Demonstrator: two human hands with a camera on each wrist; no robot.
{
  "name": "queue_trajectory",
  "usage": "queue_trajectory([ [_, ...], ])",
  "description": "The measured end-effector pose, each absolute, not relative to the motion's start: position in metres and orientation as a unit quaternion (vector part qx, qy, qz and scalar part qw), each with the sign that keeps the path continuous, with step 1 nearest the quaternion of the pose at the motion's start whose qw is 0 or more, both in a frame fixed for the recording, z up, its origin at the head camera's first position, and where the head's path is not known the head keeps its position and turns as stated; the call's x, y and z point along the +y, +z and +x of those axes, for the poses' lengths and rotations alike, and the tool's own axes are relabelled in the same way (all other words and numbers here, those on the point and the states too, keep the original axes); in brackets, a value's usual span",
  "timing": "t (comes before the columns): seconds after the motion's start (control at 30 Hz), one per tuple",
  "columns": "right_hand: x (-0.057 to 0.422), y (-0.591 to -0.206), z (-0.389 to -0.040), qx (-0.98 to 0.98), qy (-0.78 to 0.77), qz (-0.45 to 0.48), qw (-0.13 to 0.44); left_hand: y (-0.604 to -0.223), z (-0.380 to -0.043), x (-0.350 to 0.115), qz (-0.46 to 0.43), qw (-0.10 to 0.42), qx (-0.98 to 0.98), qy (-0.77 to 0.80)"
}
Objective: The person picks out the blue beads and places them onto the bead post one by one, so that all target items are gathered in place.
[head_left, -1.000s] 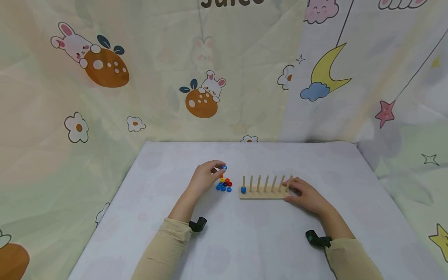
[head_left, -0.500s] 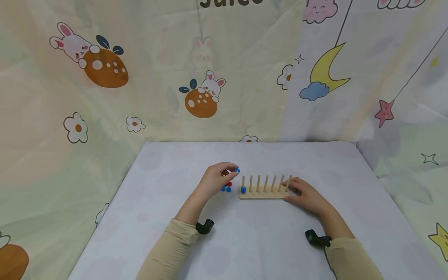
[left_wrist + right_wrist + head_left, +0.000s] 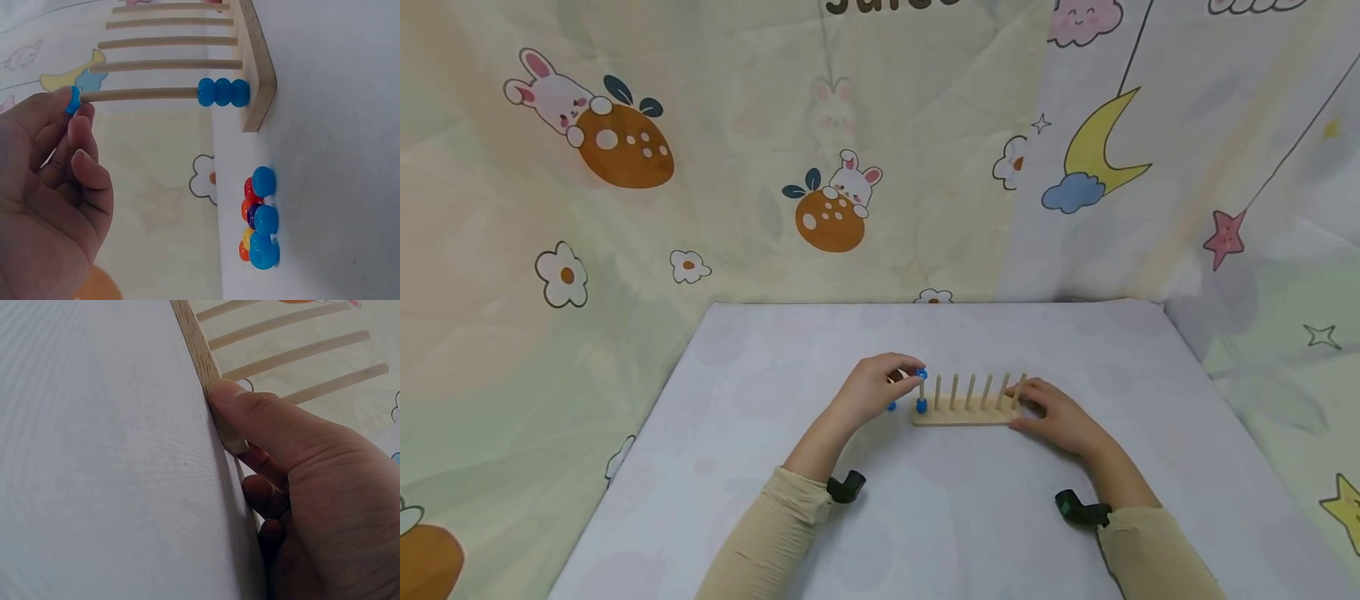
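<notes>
My left hand pinches a blue bead between thumb and finger, right at the tip of the leftmost peg of a wooden peg board. Three blue beads sit stacked at the base of that same peg, and the other pegs are bare. At the board's right end, my right hand grips the base, its thumb along the front edge and the fingers behind.
Left of the board lies a small pile of loose beads in blue, red, orange, yellow and dark purple, mostly hidden behind the left hand in the head view. A white cloth covers the table, and a printed curtain hangs behind it.
My left hand has moved right with the blue bead, from above the loose pile to the tip of the leftmost peg. My right hand has stayed on the board's end.
</notes>
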State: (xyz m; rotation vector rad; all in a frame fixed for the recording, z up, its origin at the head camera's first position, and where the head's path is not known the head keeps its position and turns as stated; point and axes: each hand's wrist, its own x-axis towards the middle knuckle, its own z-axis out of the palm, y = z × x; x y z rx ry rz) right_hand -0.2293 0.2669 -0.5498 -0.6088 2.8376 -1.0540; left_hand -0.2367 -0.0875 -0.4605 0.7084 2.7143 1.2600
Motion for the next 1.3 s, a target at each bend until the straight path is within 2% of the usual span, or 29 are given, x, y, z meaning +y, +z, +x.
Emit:
queue_trajectory([
  [0.9,0.266,-0.549,-0.228,0.920,-0.340,-0.192,0.030,-0.497,-0.240,-0.088,0.222,0.077,0.888,0.396],
  [1.3,0.266,-0.549,-0.228,0.920,-0.343,-0.189,0.030,-0.504,-0.240,-0.089,0.216,0.112,0.900,0.362],
])
